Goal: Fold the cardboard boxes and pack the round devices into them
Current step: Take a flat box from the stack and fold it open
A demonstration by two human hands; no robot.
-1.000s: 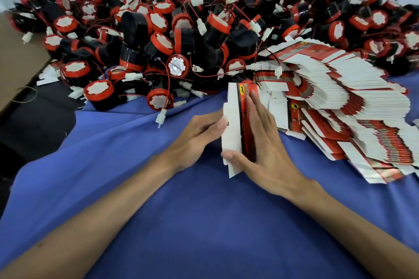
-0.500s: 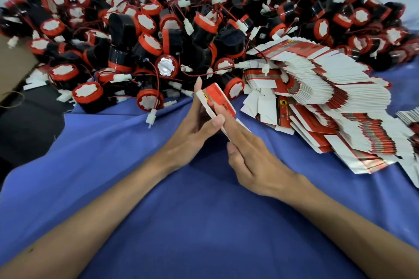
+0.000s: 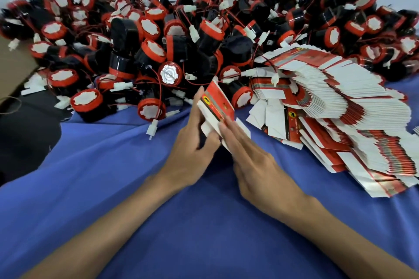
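Both hands meet just above the middle of the view, over the blue cloth (image 3: 204, 229). The left hand (image 3: 192, 154) holds one partly formed red-and-white cardboard box (image 3: 216, 103) at a tilt, its upper end leaning toward the heap behind. The fingers run up the box's left and rear side and the thumb crosses onto the white lower flap, so the box is pinched between them. Motion blur softens the thumb and the flap edges, and how many flaps are tucked cannot be told. The right hand (image 3: 251, 161) has its fingers straight and together, fingertips (image 3: 223, 123) laid against the box's lower right edge; its thumb is hidden. The box's underside and far face are out of sight. Beyond it lies a heap of black-and-red round devices (image 3: 158, 52) with white connectors and red wires, cut off at the top and at both sides. To the right, a fanned stack of flat boxes (image 3: 340, 102) rests on the cloth, its right end cut by the frame. A brown carton (image 3: 13, 68) shows only partly at the left edge.
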